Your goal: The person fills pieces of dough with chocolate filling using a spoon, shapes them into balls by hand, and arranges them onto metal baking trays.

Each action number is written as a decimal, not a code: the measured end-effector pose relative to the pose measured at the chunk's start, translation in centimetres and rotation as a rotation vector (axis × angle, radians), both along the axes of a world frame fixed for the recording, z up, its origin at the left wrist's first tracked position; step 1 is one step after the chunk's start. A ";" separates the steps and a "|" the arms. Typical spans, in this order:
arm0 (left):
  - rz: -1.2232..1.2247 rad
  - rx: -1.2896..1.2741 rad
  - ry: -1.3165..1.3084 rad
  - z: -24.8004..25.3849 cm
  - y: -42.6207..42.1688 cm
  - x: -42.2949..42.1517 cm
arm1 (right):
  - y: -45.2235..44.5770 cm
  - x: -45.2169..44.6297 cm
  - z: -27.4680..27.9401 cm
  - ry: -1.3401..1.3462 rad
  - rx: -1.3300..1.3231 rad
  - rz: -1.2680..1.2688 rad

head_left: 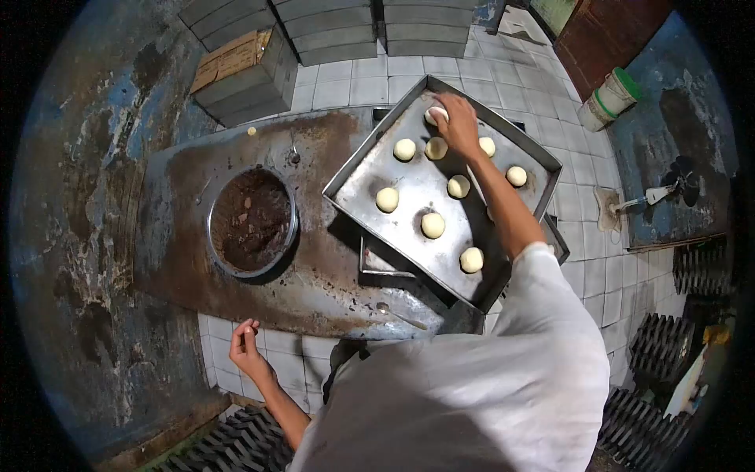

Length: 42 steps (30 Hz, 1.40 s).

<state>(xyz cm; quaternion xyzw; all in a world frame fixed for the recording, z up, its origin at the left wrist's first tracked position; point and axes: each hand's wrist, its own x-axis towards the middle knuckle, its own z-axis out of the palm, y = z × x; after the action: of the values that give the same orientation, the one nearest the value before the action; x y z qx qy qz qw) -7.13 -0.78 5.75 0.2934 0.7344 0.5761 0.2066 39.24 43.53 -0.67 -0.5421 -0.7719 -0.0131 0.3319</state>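
Note:
My right hand (459, 124) reaches over the far corner of a metal baking tray (377, 223), its fingers closed round a pale dough ball (434, 116). Several more dough balls, such as one near the middle (432, 226), sit spaced apart on the tray; my forearm covers part of it. My left hand (248, 355) hangs in the air off the near edge of the table (177, 275), fingers curled in, with nothing visible in them. Close to it on the table stands a round metal bowl (292, 224) of dark brown crumbly filling (250, 220).
Another tray (385, 263) lies under the dough tray. A spoon (401, 316) rests at the near edge, and a small dough piece (252, 131) at the far edge. Stacked metal boxes (326, 31) and a cardboard-topped box (244, 79) stand behind. White buckets (609, 98) are at right.

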 end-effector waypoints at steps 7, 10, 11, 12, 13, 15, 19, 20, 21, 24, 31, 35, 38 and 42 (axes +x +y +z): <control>-0.453 0.040 0.016 0.8 9.4 3.4 | -8.5 0.5 -0.8 -0.355 -0.199 -0.023; -0.691 0.175 0.024 2.2 14.8 8.0 | -11.0 -0.6 3.1 0.333 -0.346 -0.082; -0.712 0.139 0.064 2.9 15.8 10.0 | -12.9 -1.3 5.1 0.332 -0.351 -0.086; -0.780 0.197 0.010 3.8 16.8 12.5 | -15.2 -2.1 6.9 0.499 -0.438 0.005; -0.819 0.245 0.041 4.1 17.5 14.6 | -17.6 -3.1 8.3 0.667 -0.524 0.092; -0.909 0.260 -0.053 4.5 17.7 18.4 | -22.3 -5.7 10.4 0.741 -0.541 0.187; -0.913 0.180 -0.530 2.3 15.8 20.5 | -28.3 -11.5 11.2 1.158 -0.584 0.149; -0.833 0.242 -0.437 2.0 15.0 20.5 | -29.0 -12.7 10.7 1.082 -0.483 0.099; -0.751 0.299 -0.342 1.6 14.2 20.3 | -29.6 -13.8 10.2 0.889 -0.279 0.030; -0.696 0.035 -0.715 0.3 11.2 17.8 | -31.5 -17.3 8.7 0.932 -0.218 -0.099; -0.554 -0.182 -1.398 -4.4 5.6 10.3 | -38.2 -17.7 -2.6 1.885 -1.343 0.251; -0.459 -0.079 -1.512 -3.0 5.2 6.8 | -44.5 -12.9 -11.4 0.090 -0.691 -0.183; -0.307 -0.161 -1.319 -6.3 5.7 2.3 | -47.4 -10.7 -15.6 -0.253 -0.840 -0.270; -0.312 -0.124 -1.296 -10.3 6.2 -4.5 | -47.8 -11.0 -15.5 -0.240 -0.802 -0.183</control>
<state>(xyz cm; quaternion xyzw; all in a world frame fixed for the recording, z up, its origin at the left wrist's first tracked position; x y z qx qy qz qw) -11.65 5.38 -4.56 -0.0214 0.4424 0.5560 0.7033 28.27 -4.23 -16.19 -0.6892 -0.6976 0.1957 0.0003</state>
